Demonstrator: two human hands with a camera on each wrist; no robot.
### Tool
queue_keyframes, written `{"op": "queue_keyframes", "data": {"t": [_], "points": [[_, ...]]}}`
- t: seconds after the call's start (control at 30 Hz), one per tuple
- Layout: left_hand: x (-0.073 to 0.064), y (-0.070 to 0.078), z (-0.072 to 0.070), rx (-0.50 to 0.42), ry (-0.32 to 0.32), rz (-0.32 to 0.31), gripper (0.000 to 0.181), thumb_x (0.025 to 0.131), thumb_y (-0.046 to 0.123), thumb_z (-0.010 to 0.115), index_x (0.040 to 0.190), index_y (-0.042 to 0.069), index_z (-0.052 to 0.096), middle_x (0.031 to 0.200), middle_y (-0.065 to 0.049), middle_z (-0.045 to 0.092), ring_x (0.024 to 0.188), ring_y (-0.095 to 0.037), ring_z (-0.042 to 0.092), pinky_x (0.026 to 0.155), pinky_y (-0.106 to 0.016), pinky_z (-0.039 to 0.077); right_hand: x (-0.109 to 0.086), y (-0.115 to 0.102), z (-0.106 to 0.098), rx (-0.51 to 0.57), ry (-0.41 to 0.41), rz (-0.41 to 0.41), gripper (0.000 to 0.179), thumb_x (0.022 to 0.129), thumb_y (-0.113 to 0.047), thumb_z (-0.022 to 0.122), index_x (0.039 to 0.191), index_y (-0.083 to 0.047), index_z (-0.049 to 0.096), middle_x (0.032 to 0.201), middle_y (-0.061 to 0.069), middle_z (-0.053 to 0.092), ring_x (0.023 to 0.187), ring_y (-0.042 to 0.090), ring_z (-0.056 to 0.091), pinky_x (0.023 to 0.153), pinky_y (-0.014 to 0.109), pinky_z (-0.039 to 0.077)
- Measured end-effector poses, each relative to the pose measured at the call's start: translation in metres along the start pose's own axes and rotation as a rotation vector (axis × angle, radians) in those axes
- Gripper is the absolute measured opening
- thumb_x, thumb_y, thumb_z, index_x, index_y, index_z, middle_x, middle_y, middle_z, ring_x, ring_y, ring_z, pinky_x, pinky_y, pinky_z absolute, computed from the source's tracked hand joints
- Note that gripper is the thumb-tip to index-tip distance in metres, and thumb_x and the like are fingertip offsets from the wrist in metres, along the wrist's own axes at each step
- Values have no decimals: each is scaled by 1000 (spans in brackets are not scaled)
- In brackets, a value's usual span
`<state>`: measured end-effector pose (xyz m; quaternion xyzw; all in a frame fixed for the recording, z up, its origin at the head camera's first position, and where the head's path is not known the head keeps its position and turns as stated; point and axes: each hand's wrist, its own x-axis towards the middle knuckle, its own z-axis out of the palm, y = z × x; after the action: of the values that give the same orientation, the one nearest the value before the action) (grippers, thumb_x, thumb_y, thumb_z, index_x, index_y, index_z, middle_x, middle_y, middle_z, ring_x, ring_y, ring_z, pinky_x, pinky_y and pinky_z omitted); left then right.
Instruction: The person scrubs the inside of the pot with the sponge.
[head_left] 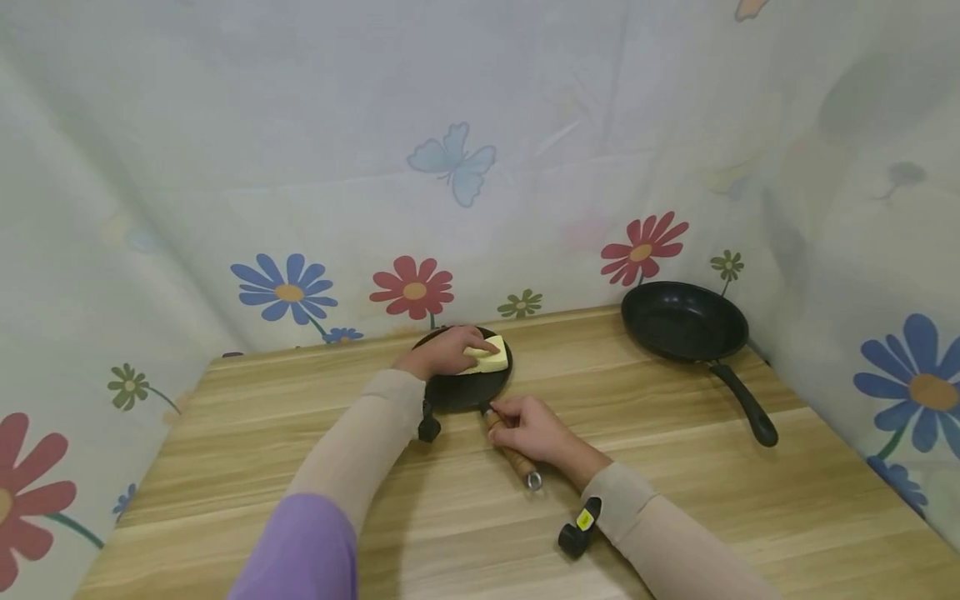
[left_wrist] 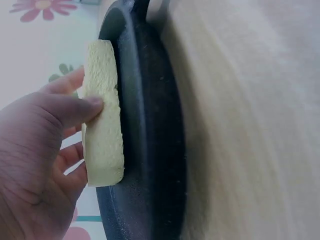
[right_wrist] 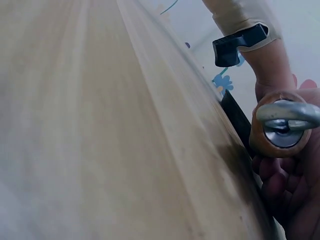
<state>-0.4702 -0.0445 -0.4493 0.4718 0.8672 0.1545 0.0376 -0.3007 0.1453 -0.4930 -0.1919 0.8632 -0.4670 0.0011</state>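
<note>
A small black frying pan with a wooden handle lies near the table's back edge. My left hand holds a pale yellow sponge over the inside of this pan. In the left wrist view the thumb presses one long side of the sponge, fingers behind it, its lower face right at the pan's inner surface. My right hand grips the handle close to the pan, thumb and fingers around the wood. The handle's metal hanging ring faces the right wrist camera.
A larger black frying pan stands at the back right of the wooden table, its black handle pointing toward the front right. Behind the table hangs a pale sheet printed with flowers and a butterfly.
</note>
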Motion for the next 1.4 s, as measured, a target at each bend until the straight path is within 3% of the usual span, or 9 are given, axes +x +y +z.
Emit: {"op": "queue_keyframes", "data": {"t": [0.13,0.3,0.6,0.8,0.93,1.4], "points": [[4,4,4,7,-61,-44,46,91,7,64,135,17,67,134,-14,58,124,-30,53,106,-46,42,-3,-1,1,-36,34,36,52,83,-19,74,130,1,66,112,10,71,89,12,60,78,27,50],[5,-1,5,60,-69,-48,45,93,8,68,136,21,66,131,-12,58,120,-29,54,104,-45,43,-5,-5,1,-49,75,65,51,81,-20,72,128,-2,69,105,5,72,83,11,59,74,27,50],[-8,-26,-1,144,65,44,44,85,-3,69,127,10,70,115,-19,60,104,-35,56,96,-48,44,-6,-7,6,6,141,85,46,78,-15,73,122,-1,73,90,2,71,75,11,57,67,25,48],[-12,-34,-2,160,77,45,43,87,0,70,130,11,69,116,-20,59,105,-35,56,95,-48,46,-9,-9,5,14,138,106,47,78,-16,73,122,0,72,84,1,70,69,10,56,64,25,47],[-11,-33,-7,162,64,11,44,89,3,73,131,13,68,116,-19,59,104,-34,57,93,-48,48,-8,-7,4,17,142,107,47,79,-16,72,123,-1,72,76,-1,67,64,9,54,60,24,46],[-6,-18,-11,337,-3,-130,47,90,11,74,134,24,67,112,-12,58,98,-32,55,88,-46,48,-8,-9,4,45,156,122,44,80,-15,74,122,0,72,67,-4,61,58,8,51,56,24,43]]}}
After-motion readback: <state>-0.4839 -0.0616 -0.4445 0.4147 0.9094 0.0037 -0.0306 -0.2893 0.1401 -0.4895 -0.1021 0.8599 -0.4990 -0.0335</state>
